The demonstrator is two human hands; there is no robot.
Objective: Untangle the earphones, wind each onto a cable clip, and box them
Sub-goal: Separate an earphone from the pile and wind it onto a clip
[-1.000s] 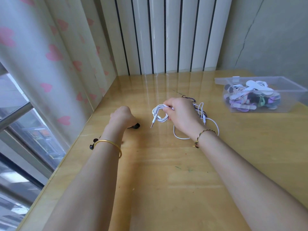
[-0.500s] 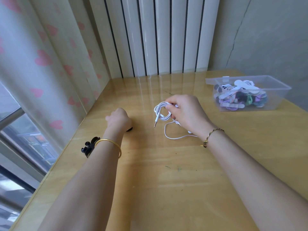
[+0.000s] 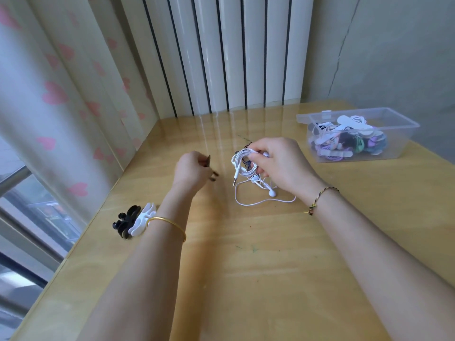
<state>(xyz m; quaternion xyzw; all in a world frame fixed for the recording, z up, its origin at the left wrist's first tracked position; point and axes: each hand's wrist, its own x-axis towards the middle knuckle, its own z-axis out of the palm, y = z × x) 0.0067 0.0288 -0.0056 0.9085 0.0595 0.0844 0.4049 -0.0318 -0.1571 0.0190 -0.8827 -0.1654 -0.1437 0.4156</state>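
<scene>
Right hand: fingers curled round the coiled white earphones, thumb and forefinger pinching the loops just above the table. The jack plug hangs down; one earbud and a slack loop lie on the wood below the hand. Some dark cable shows inside the coil, can't tell if it's a second set. Left hand: fingers curled, pinching a small dark cable clip; it's blurred, so I can't read its orientation. Spare clips, black and white, sit by the left wrist. Clear box of wound sets is well off to the right. My read: the step is mating coil to clip. I'd bring the clip to the coil, not the reverse. Hold the pinch on the loops so they don't spring open, gather the slack tail and earbud into the bundle first, seat the cable in the clip, then close. Risk: the dark strand gets wound in, so check it first.
</scene>
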